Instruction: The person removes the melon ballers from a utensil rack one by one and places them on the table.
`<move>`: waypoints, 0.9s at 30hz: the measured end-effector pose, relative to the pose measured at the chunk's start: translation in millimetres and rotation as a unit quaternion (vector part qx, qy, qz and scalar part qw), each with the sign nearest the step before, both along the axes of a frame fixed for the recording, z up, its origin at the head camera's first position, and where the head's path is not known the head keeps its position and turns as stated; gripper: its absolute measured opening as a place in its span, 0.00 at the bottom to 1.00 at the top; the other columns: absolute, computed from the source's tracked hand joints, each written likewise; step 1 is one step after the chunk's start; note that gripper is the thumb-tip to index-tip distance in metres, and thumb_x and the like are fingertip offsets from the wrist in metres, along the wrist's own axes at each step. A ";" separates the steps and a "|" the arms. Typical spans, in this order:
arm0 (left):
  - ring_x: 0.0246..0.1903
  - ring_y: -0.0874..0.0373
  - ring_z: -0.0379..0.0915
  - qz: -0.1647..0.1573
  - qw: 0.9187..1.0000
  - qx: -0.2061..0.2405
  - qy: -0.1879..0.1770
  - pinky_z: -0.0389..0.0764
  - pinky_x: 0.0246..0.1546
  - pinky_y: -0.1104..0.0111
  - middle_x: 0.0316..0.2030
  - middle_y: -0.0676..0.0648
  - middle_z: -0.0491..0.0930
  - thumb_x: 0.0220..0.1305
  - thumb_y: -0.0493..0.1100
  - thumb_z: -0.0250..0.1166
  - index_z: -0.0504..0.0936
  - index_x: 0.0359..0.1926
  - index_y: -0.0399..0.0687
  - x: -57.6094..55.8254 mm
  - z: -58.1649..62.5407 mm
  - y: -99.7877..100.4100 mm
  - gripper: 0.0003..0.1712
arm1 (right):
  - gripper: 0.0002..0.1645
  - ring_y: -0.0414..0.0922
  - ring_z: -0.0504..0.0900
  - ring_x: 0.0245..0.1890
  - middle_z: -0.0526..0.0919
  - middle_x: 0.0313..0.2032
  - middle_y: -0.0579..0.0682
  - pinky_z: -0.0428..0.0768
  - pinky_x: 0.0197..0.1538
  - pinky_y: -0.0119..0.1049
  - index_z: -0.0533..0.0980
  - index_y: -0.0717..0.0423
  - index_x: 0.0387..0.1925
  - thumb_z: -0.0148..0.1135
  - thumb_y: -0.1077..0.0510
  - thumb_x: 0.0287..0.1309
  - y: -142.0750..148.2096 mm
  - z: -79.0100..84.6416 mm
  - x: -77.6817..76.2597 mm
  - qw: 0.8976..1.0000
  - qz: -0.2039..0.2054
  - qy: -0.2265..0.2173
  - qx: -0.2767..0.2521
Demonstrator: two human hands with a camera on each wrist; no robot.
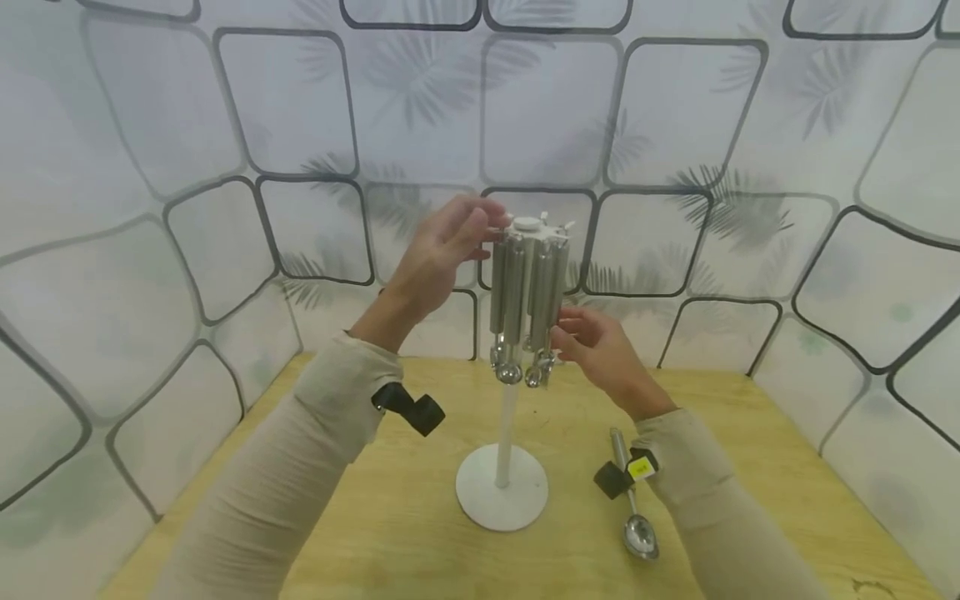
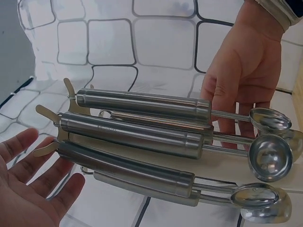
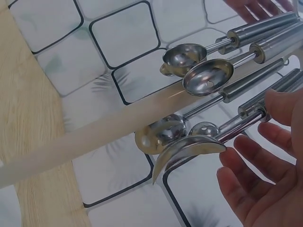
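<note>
A white stand (image 1: 504,500) holds several metal scoops (image 1: 536,287) that hang by their handles from hooks around its top. My left hand (image 1: 453,237) is at the upper left of the stand, its spread fingers beside the hooks (image 2: 46,113) and holding nothing. Low on the other side, my right hand (image 1: 600,350) has loosely bent fingers close to the handle ends. In the right wrist view, its thumb (image 3: 279,106) overlaps one handle just above a curved, pointed blade (image 3: 189,146). Round bowls (image 2: 270,157) of differing sizes hang at the lower ends.
An ice cream scoop (image 1: 640,536) lies on the wooden table (image 1: 390,533), right of the stand's round base and partly under the right wrist's camera (image 1: 615,479). Patterned cloth (image 1: 547,117) closes off the back and both sides.
</note>
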State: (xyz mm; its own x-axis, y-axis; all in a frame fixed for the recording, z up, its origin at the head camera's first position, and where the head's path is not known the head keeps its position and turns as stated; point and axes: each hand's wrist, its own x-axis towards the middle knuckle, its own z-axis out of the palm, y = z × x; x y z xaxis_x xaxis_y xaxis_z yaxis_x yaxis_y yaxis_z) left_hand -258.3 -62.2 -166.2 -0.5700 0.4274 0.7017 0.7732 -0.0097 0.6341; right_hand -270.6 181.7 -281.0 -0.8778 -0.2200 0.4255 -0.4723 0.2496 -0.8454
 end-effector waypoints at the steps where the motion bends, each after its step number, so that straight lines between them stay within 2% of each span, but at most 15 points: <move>1: 0.54 0.45 0.73 0.000 1.000 0.000 0.000 0.74 0.54 0.53 0.55 0.35 0.74 0.75 0.43 0.42 0.70 0.55 0.31 -0.3 -0.5 0.0 0.21 | 0.26 0.51 0.82 0.44 0.76 0.52 0.71 0.82 0.47 0.40 0.65 0.74 0.61 0.55 0.63 0.67 -1.6 -0.1 0.0 1.000 -0.002 -0.001 -0.003; 7: 0.54 0.44 0.73 0.002 1.000 0.000 0.005 0.74 0.53 0.51 0.55 0.33 0.74 0.74 0.43 0.42 0.70 0.55 0.30 -1.0 -3.6 -1.1 0.21 | 0.26 0.51 0.82 0.43 0.78 0.50 0.71 0.82 0.45 0.36 0.64 0.73 0.62 0.55 0.62 0.68 -6.6 -0.6 -0.2 1.000 -0.011 0.000 0.003; 12: 0.54 0.45 0.73 -0.002 1.000 -0.003 0.006 0.74 0.54 0.53 0.55 0.34 0.74 0.74 0.43 0.42 0.70 0.55 0.30 -1.6 -1.5 -1.0 0.21 | 0.25 0.47 0.82 0.36 0.79 0.46 0.70 0.83 0.42 0.35 0.64 0.74 0.61 0.55 0.63 0.68 -6.7 0.3 -1.8 1.000 -0.016 0.008 0.012; 16: 0.54 0.45 0.72 0.005 1.000 -0.004 -0.001 0.75 0.53 0.55 0.55 0.35 0.74 0.75 0.42 0.41 0.69 0.56 0.30 -0.8 -4.6 -3.7 0.21 | 0.25 0.44 0.82 0.36 0.79 0.46 0.70 0.83 0.42 0.39 0.63 0.74 0.61 0.54 0.63 0.68 -8.6 -4.0 -1.9 1.000 -0.004 0.005 0.011; 21: 0.54 0.45 0.73 0.008 1.000 -0.005 -0.008 0.75 0.53 0.56 0.55 0.34 0.74 0.75 0.43 0.41 0.69 0.56 0.30 -0.9 -8.6 -5.2 0.21 | 0.28 0.42 0.82 0.36 0.77 0.48 0.70 0.84 0.43 0.43 0.61 0.74 0.64 0.54 0.62 0.69 -8.3 -5.8 -0.5 1.000 -0.008 -0.011 0.019; 27: 0.54 0.48 0.73 0.012 1.000 -0.009 0.005 0.76 0.53 0.57 0.54 0.37 0.74 0.75 0.43 0.42 0.70 0.56 0.31 -4.8 -5.0 -1.2 0.21 | 0.26 0.37 0.81 0.35 0.77 0.47 0.70 0.83 0.40 0.36 0.63 0.73 0.62 0.54 0.62 0.69 -3.4 -1.9 -2.4 0.999 -0.031 0.009 0.017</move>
